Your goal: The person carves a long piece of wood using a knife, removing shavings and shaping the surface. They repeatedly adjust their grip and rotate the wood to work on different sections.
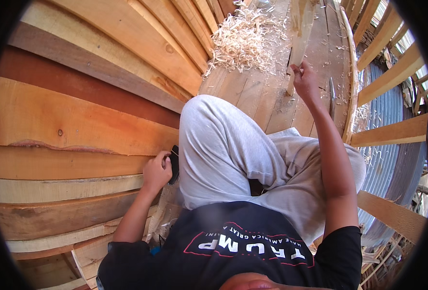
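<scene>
I sit with my knees bent in grey trousers (pixel 223 145) on a plank platform (pixel 252 92). My left hand (pixel 157 170) is down beside my left thigh, fingers curled around a small flat black object (pixel 175 164), close against the stacked boards. My right hand (pixel 304 79) reaches forward and grips the near end of a long pale wooden stick (pixel 299 34) that lies along the platform, pointing away from me. What the black object is cannot be made out.
Thick rough planks (pixel 78 121) are stacked along the left. A heap of curled wood shavings (pixel 243 41) lies ahead. A thin dark tool (pixel 331 96) rests near the platform's right edge. Wooden rails (pixel 392 133) and corrugated metal sheet (pixel 387 111) are beyond it.
</scene>
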